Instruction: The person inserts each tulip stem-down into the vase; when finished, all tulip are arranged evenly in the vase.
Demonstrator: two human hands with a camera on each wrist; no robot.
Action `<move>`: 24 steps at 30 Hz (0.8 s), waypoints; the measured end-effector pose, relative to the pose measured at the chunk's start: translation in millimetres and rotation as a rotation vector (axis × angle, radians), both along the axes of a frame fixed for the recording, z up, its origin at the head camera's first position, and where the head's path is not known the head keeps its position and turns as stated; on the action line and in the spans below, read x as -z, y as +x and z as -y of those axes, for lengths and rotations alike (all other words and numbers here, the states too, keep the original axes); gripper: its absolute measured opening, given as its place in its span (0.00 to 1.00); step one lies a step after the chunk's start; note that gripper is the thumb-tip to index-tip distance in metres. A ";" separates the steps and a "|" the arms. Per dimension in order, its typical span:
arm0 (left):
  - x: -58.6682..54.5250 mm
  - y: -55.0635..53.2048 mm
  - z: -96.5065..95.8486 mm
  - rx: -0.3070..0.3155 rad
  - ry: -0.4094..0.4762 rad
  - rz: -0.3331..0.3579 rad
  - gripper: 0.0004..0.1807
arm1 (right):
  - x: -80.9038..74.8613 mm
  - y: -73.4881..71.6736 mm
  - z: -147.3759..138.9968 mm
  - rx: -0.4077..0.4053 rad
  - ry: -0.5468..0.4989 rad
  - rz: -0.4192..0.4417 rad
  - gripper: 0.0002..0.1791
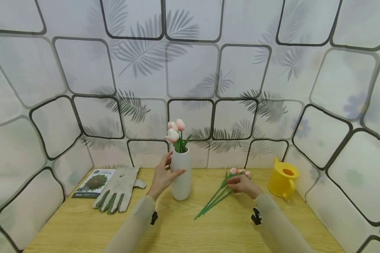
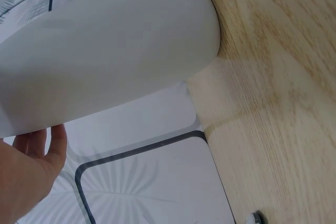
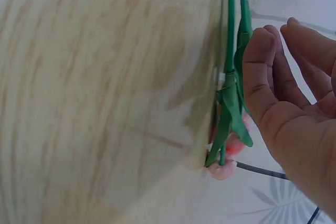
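A tall white vase [image 1: 181,175] stands upright on the wooden table, with several pale pink tulips [image 1: 173,135] and green leaves rising from its mouth. My left hand [image 1: 163,177] holds the vase from its left side, thumb across the front. The left wrist view shows the vase [image 2: 115,51] with fingers of the left hand [image 2: 31,171] against its side. More pink tulips on green stems [image 1: 213,202] lie on the table to the right. Over them is my right hand [image 1: 243,185]. In the right wrist view, its loosely bent fingers [image 3: 260,59] are beside the stems, with none visibly pinched.
At the left lie a pair of grey-and-green gardening gloves [image 1: 118,189] and a seed packet [image 1: 95,182] picturing a sunflower. A yellow watering can [image 1: 280,181] stands at the right. Patterned cloth walls [image 1: 193,77] enclose the back and sides of the table [image 1: 183,232].
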State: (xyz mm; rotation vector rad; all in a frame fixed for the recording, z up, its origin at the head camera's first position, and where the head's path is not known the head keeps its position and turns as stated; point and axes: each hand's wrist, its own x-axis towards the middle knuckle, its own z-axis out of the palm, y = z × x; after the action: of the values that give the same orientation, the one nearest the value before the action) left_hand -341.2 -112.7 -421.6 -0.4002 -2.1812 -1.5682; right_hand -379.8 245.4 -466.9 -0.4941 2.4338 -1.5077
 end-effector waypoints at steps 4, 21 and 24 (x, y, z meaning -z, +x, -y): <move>0.0 -0.4 -0.1 0.001 0.000 0.000 0.46 | 7.3 -2.4 -0.1 0.018 0.016 -0.017 0.19; 0.0 -0.7 -0.1 0.008 -0.006 0.002 0.46 | 18.0 -2.0 8.7 0.120 0.145 -0.083 0.15; 0.1 -0.1 0.0 0.012 -0.002 0.002 0.45 | 19.7 -2.9 8.5 0.140 0.116 -0.077 0.15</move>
State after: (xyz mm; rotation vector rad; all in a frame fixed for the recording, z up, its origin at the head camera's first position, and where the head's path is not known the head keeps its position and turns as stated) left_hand -341.3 -112.8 -421.7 -0.4130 -2.1859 -1.5728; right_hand -382.6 236.9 -486.6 -0.3721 2.6474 -1.4128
